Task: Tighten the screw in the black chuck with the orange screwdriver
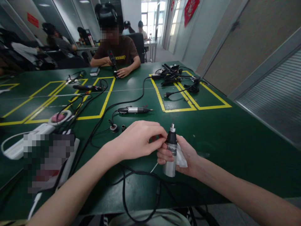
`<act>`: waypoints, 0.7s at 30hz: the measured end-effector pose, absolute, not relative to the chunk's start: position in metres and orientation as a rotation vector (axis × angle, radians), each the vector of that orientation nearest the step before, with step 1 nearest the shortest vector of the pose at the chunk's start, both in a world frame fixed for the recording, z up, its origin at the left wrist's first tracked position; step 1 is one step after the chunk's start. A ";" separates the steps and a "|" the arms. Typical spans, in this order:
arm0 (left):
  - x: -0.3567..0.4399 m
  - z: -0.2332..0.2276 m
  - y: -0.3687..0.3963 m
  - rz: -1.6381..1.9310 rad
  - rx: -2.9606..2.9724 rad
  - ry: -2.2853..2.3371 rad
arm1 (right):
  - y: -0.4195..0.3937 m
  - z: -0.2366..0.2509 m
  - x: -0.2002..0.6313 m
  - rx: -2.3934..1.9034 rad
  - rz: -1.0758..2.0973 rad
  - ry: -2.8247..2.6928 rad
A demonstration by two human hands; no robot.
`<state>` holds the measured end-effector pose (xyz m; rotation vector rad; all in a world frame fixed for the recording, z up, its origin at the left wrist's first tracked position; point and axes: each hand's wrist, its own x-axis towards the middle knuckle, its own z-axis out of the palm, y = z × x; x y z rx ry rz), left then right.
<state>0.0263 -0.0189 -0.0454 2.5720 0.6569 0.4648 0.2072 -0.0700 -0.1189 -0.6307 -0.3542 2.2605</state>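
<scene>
Right hand [185,155] wraps the upright rotary tool [171,153] w/ white tissue [181,158], keeping it steady; left hand [138,139] pinches its black collar [171,138], probably to turn it.

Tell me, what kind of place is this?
Probably a workshop or training room: a long green table marked with yellow tape boxes, corded rotary tools lying about, and another person working opposite.

The rotary tool [171,153] has a brushed-metal body (black matt plastic collar) over a glossy green table [235,138].
</scene>
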 end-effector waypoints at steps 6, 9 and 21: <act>0.005 -0.087 -0.048 0.826 2.406 0.699 | -0.078 -0.129 0.194 -0.807 2.401 -0.240; 0.001 -0.097 -0.053 0.888 2.376 0.744 | -0.079 -0.130 0.191 -0.834 2.443 -0.221; -0.011 -0.104 -0.057 0.909 2.422 0.770 | -0.078 -0.123 0.176 -0.920 2.460 -0.218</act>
